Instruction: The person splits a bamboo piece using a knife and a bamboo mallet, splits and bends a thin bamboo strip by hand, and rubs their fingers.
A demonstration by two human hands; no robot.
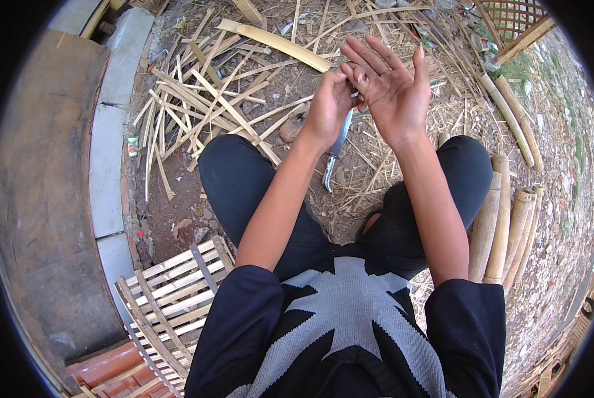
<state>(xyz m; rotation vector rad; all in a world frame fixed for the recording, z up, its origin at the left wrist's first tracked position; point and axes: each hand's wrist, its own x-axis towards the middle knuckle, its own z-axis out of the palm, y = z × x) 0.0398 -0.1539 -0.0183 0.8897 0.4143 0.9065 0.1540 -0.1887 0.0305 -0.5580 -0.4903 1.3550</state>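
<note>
My right hand (398,99) is held palm up with its fingers stretched out. Against its little-finger side, the thumb and fingertips of my left hand (330,109) are pinched together. Whether anything small sits in that pinch is hidden. Below both hands a knife (337,147) lies on the ground between my knees, its blade partly covered by the left hand. Just beyond the hands, a wide split bamboo piece (274,43) slants across the litter, its near end by my right hand's fingers.
Thin bamboo strips (211,109) lie heaped at the far left. Bamboo poles (489,225) rest beside my right knee, with two more poles (509,119) farther off. A slatted bamboo frame (178,292) is at the near left, beside concrete blocks (108,169) and a brown board (42,186).
</note>
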